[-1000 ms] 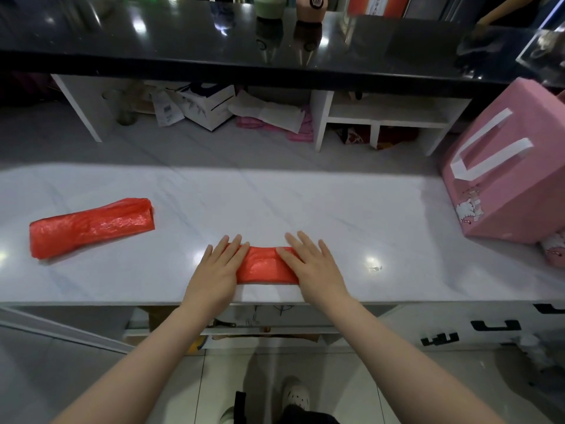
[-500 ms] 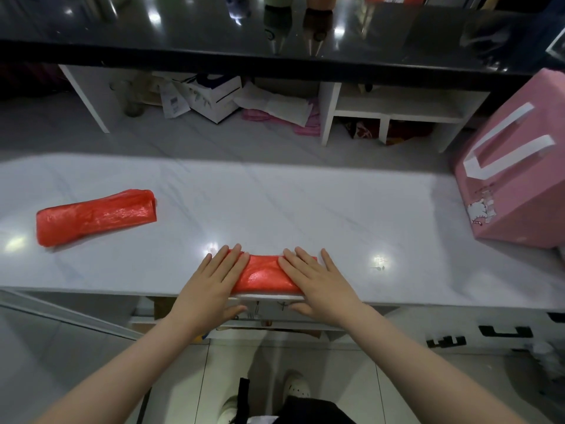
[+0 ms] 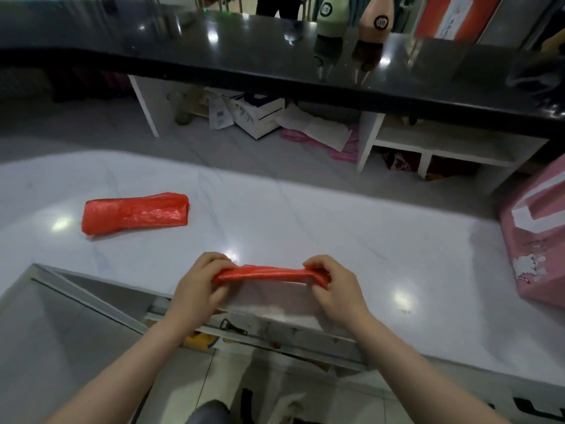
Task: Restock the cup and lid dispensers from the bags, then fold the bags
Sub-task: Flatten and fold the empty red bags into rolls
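Observation:
A folded red plastic bag (image 3: 269, 274) is held as a narrow strip just above the front edge of the white marble counter (image 3: 336, 228). My left hand (image 3: 198, 286) pinches its left end and my right hand (image 3: 336, 286) pinches its right end, fingers curled round the plastic. A second red bag (image 3: 134, 216), folded into a longer bundle, lies flat on the counter to the left, apart from both hands. No cup or lid dispenser is visible.
A pink box (image 3: 538, 240) with white stripes stands at the counter's right edge. Behind runs a raised black countertop (image 3: 275, 50) carrying two bottle-shaped items (image 3: 376, 16). White shelves (image 3: 428, 148) below it hold boxes and papers. An open drawer (image 3: 260, 328) shows under the counter front.
Both hands went from pressing flat on the small red bag to pinching its ends and lifting it off the counter edge. The camera view has shifted and tilted.

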Available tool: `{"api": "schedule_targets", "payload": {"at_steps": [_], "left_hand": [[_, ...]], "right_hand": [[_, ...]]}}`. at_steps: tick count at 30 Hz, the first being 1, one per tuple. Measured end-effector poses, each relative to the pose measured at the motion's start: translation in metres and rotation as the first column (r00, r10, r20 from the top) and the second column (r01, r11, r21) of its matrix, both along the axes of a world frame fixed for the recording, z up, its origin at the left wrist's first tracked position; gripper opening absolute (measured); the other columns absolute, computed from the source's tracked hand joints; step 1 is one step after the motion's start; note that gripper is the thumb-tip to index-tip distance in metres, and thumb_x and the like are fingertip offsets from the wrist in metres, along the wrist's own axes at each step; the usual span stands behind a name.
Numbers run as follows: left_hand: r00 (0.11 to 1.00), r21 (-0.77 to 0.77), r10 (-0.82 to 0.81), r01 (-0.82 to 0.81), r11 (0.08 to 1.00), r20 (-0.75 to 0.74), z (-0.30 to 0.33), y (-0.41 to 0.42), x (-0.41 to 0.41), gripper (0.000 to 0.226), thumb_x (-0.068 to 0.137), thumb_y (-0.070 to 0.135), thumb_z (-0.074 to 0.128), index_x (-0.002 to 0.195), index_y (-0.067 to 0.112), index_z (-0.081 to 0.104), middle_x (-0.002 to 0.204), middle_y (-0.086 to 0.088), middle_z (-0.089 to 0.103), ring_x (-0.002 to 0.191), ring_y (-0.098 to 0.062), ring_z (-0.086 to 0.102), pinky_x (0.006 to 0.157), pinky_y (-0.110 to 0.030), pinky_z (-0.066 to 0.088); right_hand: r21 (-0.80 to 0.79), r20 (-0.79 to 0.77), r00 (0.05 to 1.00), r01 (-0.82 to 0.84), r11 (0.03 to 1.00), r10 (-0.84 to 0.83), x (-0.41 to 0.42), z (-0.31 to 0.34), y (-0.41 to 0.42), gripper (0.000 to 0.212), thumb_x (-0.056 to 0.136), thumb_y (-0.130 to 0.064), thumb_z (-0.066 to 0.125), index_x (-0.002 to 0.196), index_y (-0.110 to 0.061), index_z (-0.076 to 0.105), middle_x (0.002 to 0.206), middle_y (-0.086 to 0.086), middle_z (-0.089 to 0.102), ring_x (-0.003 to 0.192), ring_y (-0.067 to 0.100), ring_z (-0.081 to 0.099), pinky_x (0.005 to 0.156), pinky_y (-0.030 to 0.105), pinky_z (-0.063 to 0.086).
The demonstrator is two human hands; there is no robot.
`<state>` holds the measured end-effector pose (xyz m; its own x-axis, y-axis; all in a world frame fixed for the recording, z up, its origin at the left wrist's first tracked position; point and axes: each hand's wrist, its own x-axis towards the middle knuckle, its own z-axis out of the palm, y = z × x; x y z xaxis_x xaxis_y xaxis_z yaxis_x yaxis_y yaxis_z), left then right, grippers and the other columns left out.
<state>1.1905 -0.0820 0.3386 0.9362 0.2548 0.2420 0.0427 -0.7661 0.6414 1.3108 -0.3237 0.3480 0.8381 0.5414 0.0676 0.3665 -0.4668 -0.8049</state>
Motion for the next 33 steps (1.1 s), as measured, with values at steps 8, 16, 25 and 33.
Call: {"api": "schedule_targets", "payload": {"at_steps": [8, 16, 25, 33], "left_hand": [[0.919, -0.360, 0.389, -0.342, 0.868, 0.066, 0.009, 0.067, -0.012, 0.038, 0.083, 0.021, 0.071, 0.110, 0.034, 0.047, 0.099, 0.016, 0.060, 0.085, -0.002, 0.061, 0.068, -0.018, 0.049], [0.881, -0.301, 0.463, -0.417, 0.857, 0.099, 0.020, 0.196, -0.013, 0.038, 0.085, 0.021, 0.068, 0.113, 0.039, 0.049, 0.106, 0.011, 0.057, 0.085, -0.002, 0.060, 0.067, -0.012, 0.042], [0.901, 0.046, 0.422, -0.420, 0.907, -0.096, 0.008, 0.271, 0.012, 0.033, 0.090, 0.008, 0.055, 0.117, 0.024, 0.066, 0.142, -0.003, 0.043, 0.118, -0.026, 0.050, 0.090, -0.038, 0.044], [0.936, 0.211, 0.281, -0.237, 0.948, -0.213, -0.015, 0.271, 0.011, 0.045, 0.085, -0.002, 0.053, 0.129, 0.008, 0.054, 0.146, -0.014, 0.042, 0.138, -0.034, 0.033, 0.114, -0.042, 0.022]], "right_hand": [[0.148, -0.117, 0.992, 0.064, 0.987, -0.047, 0.010, 0.006, 0.102, 0.038, 0.083, -0.015, 0.070, 0.097, -0.045, 0.051, 0.092, -0.020, 0.060, 0.083, -0.005, 0.057, 0.068, 0.009, 0.042], [0.124, 0.075, 0.995, -0.073, 0.990, 0.064, 0.011, 0.015, 0.242, 0.046, 0.089, -0.005, 0.059, 0.123, -0.036, 0.055, 0.121, -0.007, 0.045, 0.108, -0.014, 0.043, 0.095, 0.012, 0.037], [-0.073, 0.050, 0.999, 0.004, 0.997, 0.000, 0.012, -0.009, 0.323, 0.030, 0.096, -0.024, 0.054, 0.125, -0.021, 0.060, 0.118, -0.018, 0.040, 0.106, 0.006, 0.049, 0.092, 0.004, 0.036], [-0.333, 0.287, 0.956, 0.035, 0.942, 0.066, 0.006, -0.026, 0.326, 0.036, 0.091, -0.014, 0.051, 0.121, -0.027, 0.065, 0.149, -0.001, 0.041, 0.132, 0.023, 0.039, 0.107, 0.037, 0.030]]}}
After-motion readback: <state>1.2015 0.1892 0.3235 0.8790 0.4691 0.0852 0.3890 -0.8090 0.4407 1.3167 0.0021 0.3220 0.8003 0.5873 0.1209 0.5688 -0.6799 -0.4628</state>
